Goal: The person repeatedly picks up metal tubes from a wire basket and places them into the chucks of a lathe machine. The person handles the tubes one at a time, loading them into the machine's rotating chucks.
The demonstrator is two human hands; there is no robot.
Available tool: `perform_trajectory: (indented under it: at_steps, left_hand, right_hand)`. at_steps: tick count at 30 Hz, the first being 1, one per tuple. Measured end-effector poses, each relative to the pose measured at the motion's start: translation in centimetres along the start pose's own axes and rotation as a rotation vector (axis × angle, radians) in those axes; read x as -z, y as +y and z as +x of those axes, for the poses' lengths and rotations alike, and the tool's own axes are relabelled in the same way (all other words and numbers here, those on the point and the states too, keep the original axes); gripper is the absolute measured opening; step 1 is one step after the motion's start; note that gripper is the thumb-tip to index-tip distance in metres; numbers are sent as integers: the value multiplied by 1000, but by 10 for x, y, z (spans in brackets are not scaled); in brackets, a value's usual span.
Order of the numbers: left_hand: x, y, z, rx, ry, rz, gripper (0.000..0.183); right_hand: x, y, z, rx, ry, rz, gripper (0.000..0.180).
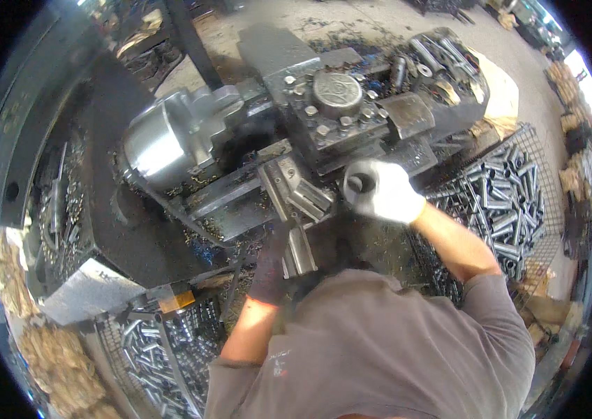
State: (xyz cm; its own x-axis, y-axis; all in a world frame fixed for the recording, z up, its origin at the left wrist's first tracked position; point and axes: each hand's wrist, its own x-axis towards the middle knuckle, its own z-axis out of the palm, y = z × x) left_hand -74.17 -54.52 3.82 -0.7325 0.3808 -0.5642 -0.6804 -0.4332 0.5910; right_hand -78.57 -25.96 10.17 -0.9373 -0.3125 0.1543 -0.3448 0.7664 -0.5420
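Observation:
My right hand (387, 193), in a white glove, is just in front of the lathe's tool post (335, 112). Its fingers curl around a dark round hollow; blur hides whether anything is gripped. Lower and to the left, my left hand (270, 262) wears a dark glove and lies against the side of a steel fixture with V-shaped channels (298, 251). Shadow hides its fingers, so any grip there is unclear. A shorter grooved block (310, 200) sits at an angle on that fixture. To the left is the shiny lathe chuck (157, 139) with its stepped jaws (222, 118).
Metal chips (207, 230) litter the lathe bed. On the right, a wire basket (550, 209) holds many short steel tubes (505, 209); more metal pieces (154, 351) fill a basket at lower left. Tubes and tools (432, 55) lie on a dark tray beyond the tool post.

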Motion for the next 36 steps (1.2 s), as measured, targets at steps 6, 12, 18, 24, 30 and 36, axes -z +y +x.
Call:
perform_trajectory:
  at_steps: [6, 12, 18, 24, 30, 36]
  left_hand:
    - [16, 16, 9, -120, -30, -362, 51]
    - [74, 55, 57, -314, 47, -197, 54]
    - [4, 89, 60, -643, -63, -303, 69]
    - [-9, 133, 43, -1091, 10, 188, 69]
    - [95, 41, 30, -716, 345, 105, 54]
    - [183, -72, -32, -632, 680, -291, 39]
  right_hand:
    - [-92, -39, 7, -89, -197, -94, 55]
    - [-100, -21, 56, -260, -180, 135, 53]
    - [-51, -77, 110, -279, -338, 407, 76]
    - [58, -88, 204, 194, -170, 109, 70]
    - [82, -14, 312, 465, -231, -888, 30]
    - [6, 40, 350, 246, -657, -469, 70]
